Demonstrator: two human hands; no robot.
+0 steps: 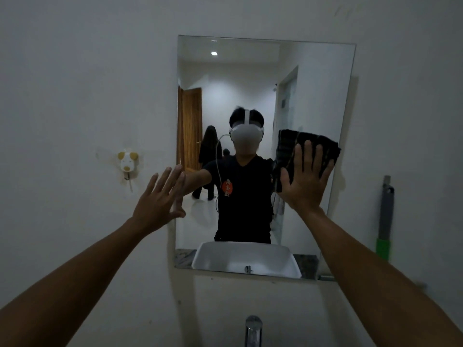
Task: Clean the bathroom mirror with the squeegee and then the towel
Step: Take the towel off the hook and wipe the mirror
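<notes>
Pressing one dark towel [307,144] flat against the mirror [250,71] with our right hand [304,179], fingers straight, we brace our open left hand [160,196] at the mirror's left edge.

- Dog-shaped wall hook [128,162] — on the white wall [75,83], at nine o'clock.
- Chrome tap [253,330] at six o'clock.
- Reflected white basin [246,257] — just above the tap.
</notes>
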